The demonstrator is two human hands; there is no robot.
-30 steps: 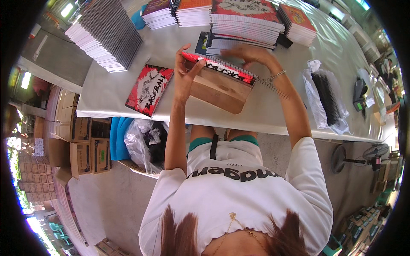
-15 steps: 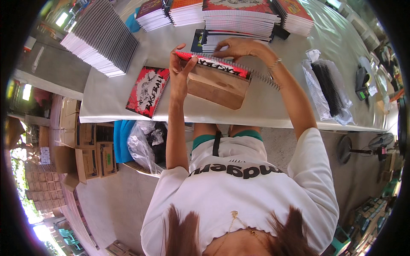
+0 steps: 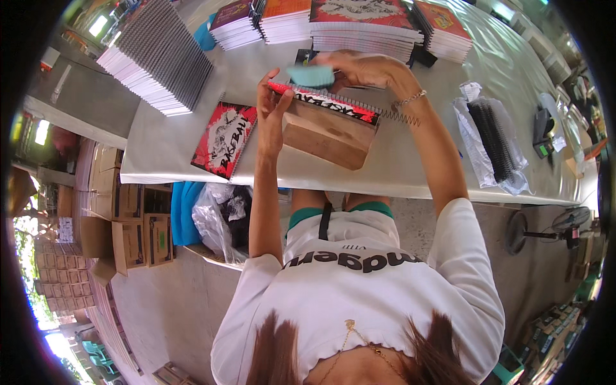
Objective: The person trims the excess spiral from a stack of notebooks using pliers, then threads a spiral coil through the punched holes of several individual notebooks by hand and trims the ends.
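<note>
My left hand (image 3: 272, 102) grips the left end of a red, white and black notebook (image 3: 330, 104), thumb on its near side. The notebook stands tilted on a wooden block (image 3: 330, 136). A dark wire coil (image 3: 401, 118) runs along its upper edge, and its loose end sticks out past the right corner. Above that edge, my right hand (image 3: 362, 69) is closed on a pale teal object (image 3: 311, 77), blurred by motion, so its kind is unclear. A finished-looking spiral notebook (image 3: 223, 140) with similar cover lies flat left of my left forearm.
A tall stack of spiral notebooks (image 3: 157, 61) stands at the left. More notebook piles (image 3: 366, 38) line the far side of the table. At the right lies a plastic bag of black coils (image 3: 491, 138), with a black device (image 3: 544, 131) beyond it.
The teal object has come into sight in my right hand, over the notebook's coiled edge. My left hand still holds the notebook on the block. The view has shifted slightly.
</note>
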